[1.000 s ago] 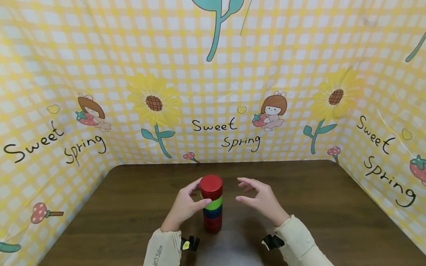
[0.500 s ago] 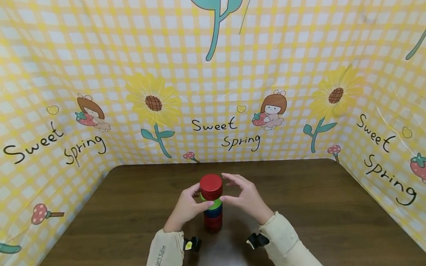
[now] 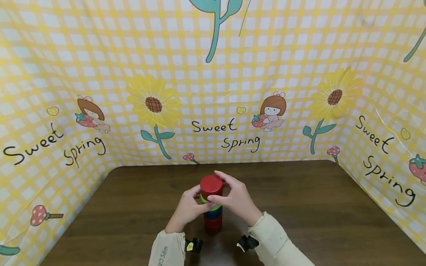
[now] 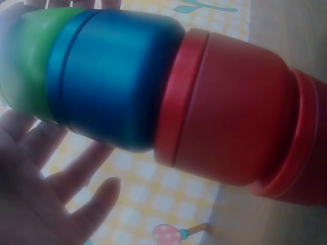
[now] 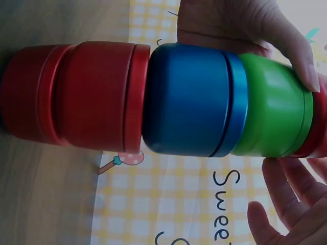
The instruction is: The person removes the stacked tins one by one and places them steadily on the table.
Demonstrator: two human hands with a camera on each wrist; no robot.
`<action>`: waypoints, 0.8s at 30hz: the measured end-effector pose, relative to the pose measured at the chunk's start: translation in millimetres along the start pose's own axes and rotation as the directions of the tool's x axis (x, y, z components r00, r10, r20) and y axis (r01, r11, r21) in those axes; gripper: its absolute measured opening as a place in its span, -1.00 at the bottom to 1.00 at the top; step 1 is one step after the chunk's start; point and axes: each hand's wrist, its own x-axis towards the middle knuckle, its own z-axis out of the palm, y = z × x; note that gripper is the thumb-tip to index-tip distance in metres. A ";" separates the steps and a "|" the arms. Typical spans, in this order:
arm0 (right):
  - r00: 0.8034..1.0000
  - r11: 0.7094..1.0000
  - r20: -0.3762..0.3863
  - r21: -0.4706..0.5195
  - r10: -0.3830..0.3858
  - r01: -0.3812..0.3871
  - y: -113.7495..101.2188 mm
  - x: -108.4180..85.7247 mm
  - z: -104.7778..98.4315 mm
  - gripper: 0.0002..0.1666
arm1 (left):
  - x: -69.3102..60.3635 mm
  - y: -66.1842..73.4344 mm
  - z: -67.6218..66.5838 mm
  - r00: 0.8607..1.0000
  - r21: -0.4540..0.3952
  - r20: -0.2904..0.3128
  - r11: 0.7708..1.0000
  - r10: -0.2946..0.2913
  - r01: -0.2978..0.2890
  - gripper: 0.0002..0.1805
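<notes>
Small round lidded tins stand in one upright stack in the head view. At the top is a red tin [image 3: 211, 186], above a green tin [image 5: 273, 104] and a blue tin [image 4: 117, 76]. Two more red tins sit lowest, the upper one [image 4: 235, 107] just under the blue. My left hand [image 3: 188, 208] holds the green tin from the left, thumb across its front. From the other side, my right hand [image 3: 234, 197] grips the top red tin between thumb and fingers. The fingers behind the stack are partly hidden in the head view.
The stack stands on a dark brown wooden table [image 3: 139, 192]. Behind and along both sides hangs a yellow checked cloth [image 3: 213, 92] with printed flowers and lettering. A black wrist camera [image 3: 247, 242] sits below my right hand, another [image 3: 194, 245] below my left.
My right hand has moved left from beside the stack and taken hold of the top red tin. My left hand has stayed around the green tin, shifting slightly right.
</notes>
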 end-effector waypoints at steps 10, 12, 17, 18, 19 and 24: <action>1.000 1.000 -0.016 -0.018 0.001 -0.001 -3.4 1.6 0.2 -0.33 | -0.1 0.5 0.8 1.000 0.003 0.015 1.000 -0.027 0.027 -0.52; 1.000 1.000 -0.014 -0.026 0.003 -0.003 -3.4 1.8 -0.1 -0.33 | -0.4 1.0 0.2 0.999 -0.001 0.021 0.999 -0.033 0.033 -0.52; 1.000 0.999 -0.014 -0.034 0.004 -0.005 -4.0 2.3 -1.2 -0.36 | -1.0 2.5 -1.2 0.998 -0.012 0.030 0.999 -0.052 0.052 -0.52; 1.000 0.999 -0.015 -0.036 0.005 -0.005 -4.2 2.4 -1.5 -0.36 | -0.9 2.5 -1.3 0.998 -0.014 0.033 0.998 -0.055 0.056 -0.51; 1.000 0.999 -0.018 -0.035 0.006 -0.006 -4.4 2.5 -2.0 -0.37 | -0.7 2.5 -1.4 0.998 -0.014 0.034 0.998 -0.056 0.057 -0.51; 1.000 0.999 -0.022 -0.041 0.003 -0.004 -5.9 2.4 -5.9 -0.36 | 0.5 1.8 -2.0 0.998 -0.018 0.043 0.998 -0.053 0.054 -0.48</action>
